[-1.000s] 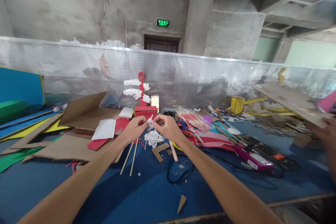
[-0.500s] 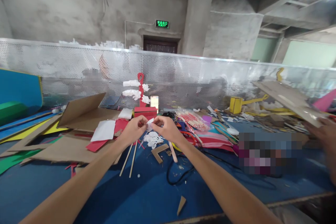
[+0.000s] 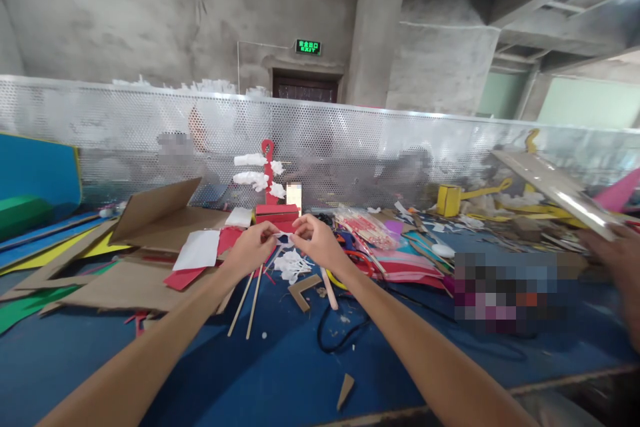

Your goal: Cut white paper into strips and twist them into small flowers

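My left hand (image 3: 253,247) and my right hand (image 3: 314,240) meet over the blue table (image 3: 280,373), both pinching a small piece of white paper (image 3: 285,237) between thumb and fingertips. Just below them lies a heap of crumpled white paper bits (image 3: 293,265). Behind the hands stands a red cardboard model (image 3: 271,197) with white paper tufts stuck on its upright post. Two thin wooden sticks (image 3: 249,303) lie beside my left wrist.
Brown cardboard sheets (image 3: 150,233) and coloured foam boards (image 3: 40,180) cover the left. A black cable (image 3: 340,333), packets and scraps litter the middle and right. Another person's hand (image 3: 617,260) holds a board at the right edge. A perforated metal screen (image 3: 350,147) backs the table.
My hands have shifted very slightly while working the small white paper piece between their fingertips. The board held by the other person at the right has tilted up a little.
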The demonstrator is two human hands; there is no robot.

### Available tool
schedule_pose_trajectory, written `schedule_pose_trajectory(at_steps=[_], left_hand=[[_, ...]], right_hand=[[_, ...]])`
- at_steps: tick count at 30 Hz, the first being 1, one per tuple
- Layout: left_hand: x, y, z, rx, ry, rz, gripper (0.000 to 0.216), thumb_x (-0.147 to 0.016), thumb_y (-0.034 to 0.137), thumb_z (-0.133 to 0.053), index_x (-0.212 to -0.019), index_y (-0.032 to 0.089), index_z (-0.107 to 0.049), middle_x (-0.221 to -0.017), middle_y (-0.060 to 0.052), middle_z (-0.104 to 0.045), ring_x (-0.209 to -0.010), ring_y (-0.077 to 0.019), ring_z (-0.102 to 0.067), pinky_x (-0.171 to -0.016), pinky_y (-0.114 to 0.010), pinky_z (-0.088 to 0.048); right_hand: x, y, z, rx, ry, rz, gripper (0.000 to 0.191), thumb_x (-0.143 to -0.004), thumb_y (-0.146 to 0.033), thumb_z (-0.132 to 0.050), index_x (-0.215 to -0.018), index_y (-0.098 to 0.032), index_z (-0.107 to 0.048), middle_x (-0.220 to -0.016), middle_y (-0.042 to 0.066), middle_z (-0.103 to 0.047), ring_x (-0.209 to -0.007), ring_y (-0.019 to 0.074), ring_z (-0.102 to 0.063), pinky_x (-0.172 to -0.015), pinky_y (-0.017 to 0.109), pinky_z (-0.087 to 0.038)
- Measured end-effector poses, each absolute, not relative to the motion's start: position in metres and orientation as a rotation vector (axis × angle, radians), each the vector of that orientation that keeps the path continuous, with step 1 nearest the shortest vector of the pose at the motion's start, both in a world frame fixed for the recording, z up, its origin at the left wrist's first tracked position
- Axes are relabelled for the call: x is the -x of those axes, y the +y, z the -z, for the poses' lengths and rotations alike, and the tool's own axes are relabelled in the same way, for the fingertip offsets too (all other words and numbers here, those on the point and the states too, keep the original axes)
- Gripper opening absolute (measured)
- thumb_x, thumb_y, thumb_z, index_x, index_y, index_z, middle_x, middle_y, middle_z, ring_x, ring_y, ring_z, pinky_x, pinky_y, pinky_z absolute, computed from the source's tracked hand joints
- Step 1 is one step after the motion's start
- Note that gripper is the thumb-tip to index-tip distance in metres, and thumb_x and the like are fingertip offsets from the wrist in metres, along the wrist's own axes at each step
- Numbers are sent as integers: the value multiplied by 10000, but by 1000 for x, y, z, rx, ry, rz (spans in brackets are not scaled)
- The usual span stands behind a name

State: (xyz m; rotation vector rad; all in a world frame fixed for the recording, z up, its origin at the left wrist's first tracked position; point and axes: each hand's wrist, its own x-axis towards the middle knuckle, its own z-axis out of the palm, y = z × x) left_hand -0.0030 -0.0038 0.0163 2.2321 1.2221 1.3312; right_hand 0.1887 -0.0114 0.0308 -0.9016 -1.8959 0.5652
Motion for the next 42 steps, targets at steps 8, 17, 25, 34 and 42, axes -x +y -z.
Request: schedule_pose_trajectory(at_steps=[8,17,25,34,42], left_hand=[[21,11,-16,-1892,1251,-1531,148,-748,310,-526,-751,174,-585,-627,14,-583,-567,-138,-538,-561,-242,-423],[54,25,-22,-1288,1230,-1962,164,-664,296,-594,-770,172,-576,-644,28,-540,-561,-107,-526,-524,-202,-435],[69,33,-26,-1096,1136,-2185,186,-673,290,-600,-811,174,-555,-688,16,-559,-570,-109,-530,-523,-205,-438],[42,13,-35,-1392,806,-1885,252,-689,339,-688,-819,165,-561,-742,4,-576,-621,-112,-542,-572,-214,-450],[20,-11,-41,-1555,645,-1563,246,-711,332,-715,-783,170,-544,-630,36,-565,-552,-81,-515,-575,-192,-431]], right_hand=[[-193,-5,-31,876,-1859,-369,178,-755,-224,-534,-928,-182,-542,-741,10,-598,-665,136,-582,-659,269,-475],[-201,14,-30,776,-1520,-586,237,-783,-296,-535,-986,-181,-498,-794,23,-568,-647,141,-595,-605,275,-534],[-202,14,-38,633,-1204,-933,265,-706,-256,-606,-945,-167,-536,-878,36,-614,-777,148,-618,-721,282,-533],[-186,-21,-34,716,-1797,-1608,322,-638,-187,-716,-931,-162,-586,-840,10,-613,-653,105,-597,-541,200,-482],[-157,-25,-5,738,-2060,-1392,259,-674,-284,-736,-843,-145,-596,-744,10,-616,-626,116,-574,-557,229,-489]])
